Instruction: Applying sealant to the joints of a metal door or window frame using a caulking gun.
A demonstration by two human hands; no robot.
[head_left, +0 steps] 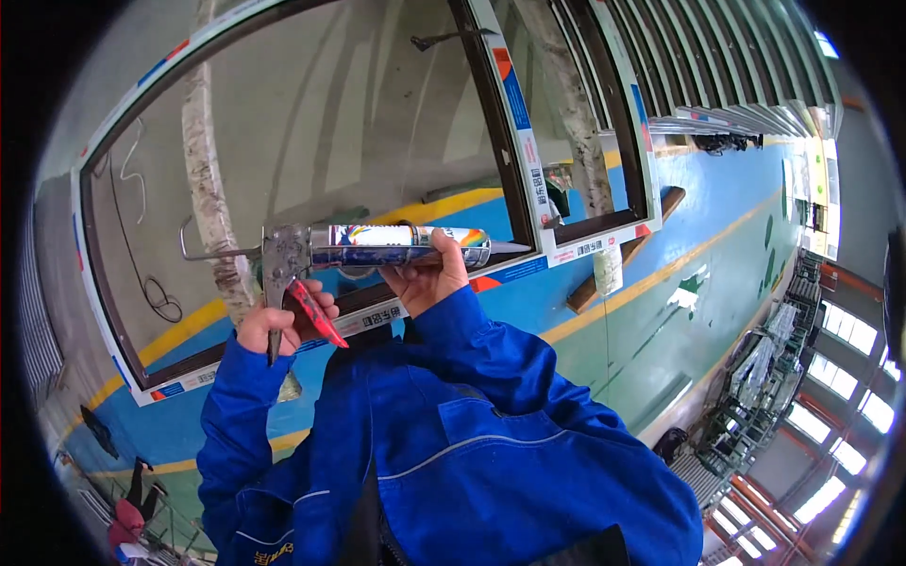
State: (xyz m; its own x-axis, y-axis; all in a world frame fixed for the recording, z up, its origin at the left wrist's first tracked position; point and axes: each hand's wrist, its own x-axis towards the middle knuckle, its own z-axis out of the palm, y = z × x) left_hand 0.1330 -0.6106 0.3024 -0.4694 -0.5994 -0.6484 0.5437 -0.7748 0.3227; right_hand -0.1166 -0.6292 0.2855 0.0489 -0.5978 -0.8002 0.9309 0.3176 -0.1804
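Note:
A caulking gun lies level across the front of me, loaded with a printed sealant cartridge. At the grip end, my left hand is closed round the handle near the red trigger. My right hand grips the cartridge and its cradle from below, the thumb on top. The pale tapered nozzle points right, over the near bar of a large window frame, close to where a crossbar joins it. Whether the tip touches the frame, I cannot tell. The bent rod sticks out leftward behind the handle.
Pale, bark-like poles run beneath the frame. A dark tool rests on its far part. Long metal profiles are stacked at the far right. A wooden beam lies right of the frame. Another person is at the lower left.

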